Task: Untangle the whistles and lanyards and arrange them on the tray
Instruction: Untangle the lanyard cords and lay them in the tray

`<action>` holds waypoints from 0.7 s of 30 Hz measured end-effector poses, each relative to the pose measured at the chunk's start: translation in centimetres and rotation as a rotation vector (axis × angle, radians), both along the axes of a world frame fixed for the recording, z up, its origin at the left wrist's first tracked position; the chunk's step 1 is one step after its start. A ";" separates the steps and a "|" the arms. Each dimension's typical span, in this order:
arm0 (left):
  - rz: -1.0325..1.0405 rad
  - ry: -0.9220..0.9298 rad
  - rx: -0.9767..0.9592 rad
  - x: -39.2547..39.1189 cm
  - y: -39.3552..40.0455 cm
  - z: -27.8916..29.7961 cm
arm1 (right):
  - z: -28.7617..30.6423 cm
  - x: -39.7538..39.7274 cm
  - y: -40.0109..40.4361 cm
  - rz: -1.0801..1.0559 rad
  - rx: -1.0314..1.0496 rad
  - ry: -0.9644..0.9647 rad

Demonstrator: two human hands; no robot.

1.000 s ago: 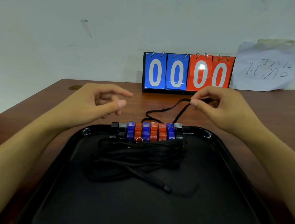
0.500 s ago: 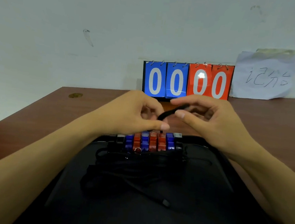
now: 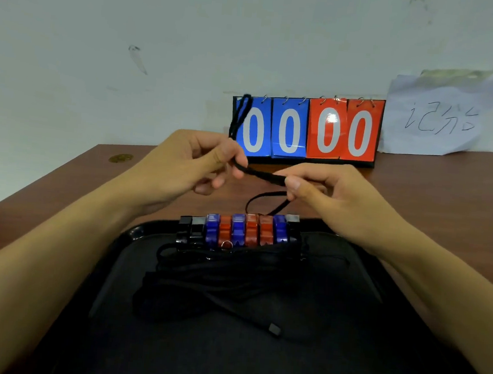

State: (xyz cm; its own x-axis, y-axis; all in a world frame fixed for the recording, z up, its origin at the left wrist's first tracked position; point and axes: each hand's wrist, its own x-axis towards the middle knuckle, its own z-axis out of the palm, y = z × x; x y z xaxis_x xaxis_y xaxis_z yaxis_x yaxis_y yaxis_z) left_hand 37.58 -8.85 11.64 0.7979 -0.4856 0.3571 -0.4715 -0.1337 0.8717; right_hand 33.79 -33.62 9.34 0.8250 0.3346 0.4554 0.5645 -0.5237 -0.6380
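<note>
Above frame centre, both hands [image 3: 182, 164] [image 3: 336, 194] pinched shut on one lanyard [image 3: 258, 173], probably folding it; whistles [image 3: 239, 230] rowed at tray [image 3: 405, 332] far edge. Next: lay cord down.

Soft, even, rather dim light with a cool cast fills the frame. A white glare spot sits on the red scoreboard [image 3: 305, 128] card right of centre. The black tray [image 3: 405, 332] and the lanyards [image 3: 220, 285] in the lower half merge into murk. Wide-angle bending curves the table [image 3: 446, 185] edges; overall detail is soft.
</note>
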 end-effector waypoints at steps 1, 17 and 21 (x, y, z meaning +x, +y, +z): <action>-0.001 0.018 0.023 0.2 0.6 -0.2 | 0.1 0.0 -0.2 -0.026 0.009 -0.015; 0.439 -0.117 0.451 3.2 10.5 -4.8 | -0.6 0.8 -1.2 -0.137 0.033 -0.033; 0.543 -0.210 0.446 3.1 9.9 -4.5 | -0.7 0.9 -1.5 -0.115 0.097 0.020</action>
State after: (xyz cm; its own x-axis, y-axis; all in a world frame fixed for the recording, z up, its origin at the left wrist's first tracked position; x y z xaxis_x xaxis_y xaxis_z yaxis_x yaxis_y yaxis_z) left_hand 40.67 1.07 7.10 0.9038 -0.1765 0.3898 -0.3894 -0.7168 0.5784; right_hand 34.72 -35.11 8.65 0.8644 0.1927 0.4643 0.4914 -0.5193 -0.6992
